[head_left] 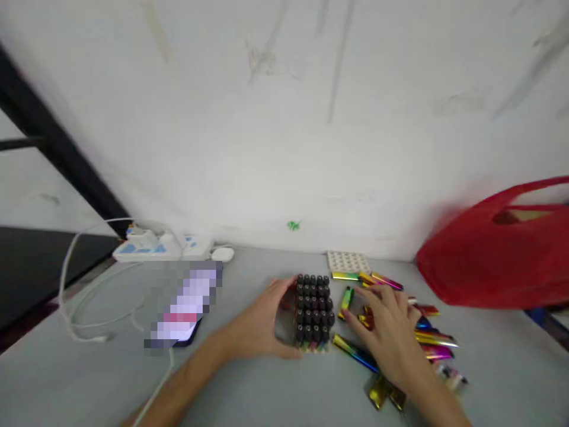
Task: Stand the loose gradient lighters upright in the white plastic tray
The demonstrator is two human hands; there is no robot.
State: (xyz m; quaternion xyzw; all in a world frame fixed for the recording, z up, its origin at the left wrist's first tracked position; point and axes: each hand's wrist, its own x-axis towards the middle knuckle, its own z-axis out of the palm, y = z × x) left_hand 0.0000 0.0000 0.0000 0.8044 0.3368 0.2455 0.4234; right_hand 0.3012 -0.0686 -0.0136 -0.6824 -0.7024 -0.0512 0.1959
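Note:
A block of lighters point(313, 312) with black tops stands upright in rows on the grey table. My left hand point(265, 323) cups its left side, fingers curled against it. My right hand point(388, 332) lies palm down just right of the block, fingers stretched over a scatter of loose shiny multicoloured lighters point(433, 339). A green and yellow lighter point(345, 300) lies by its fingertips. Whether the right hand holds one of them is hidden.
A white perforated tray point(348, 261) sits by the wall behind the lighters. A red plastic bag point(498, 249) fills the right. At left lie a phone point(189, 308), a white power strip point(162, 247) and white cables point(84, 302).

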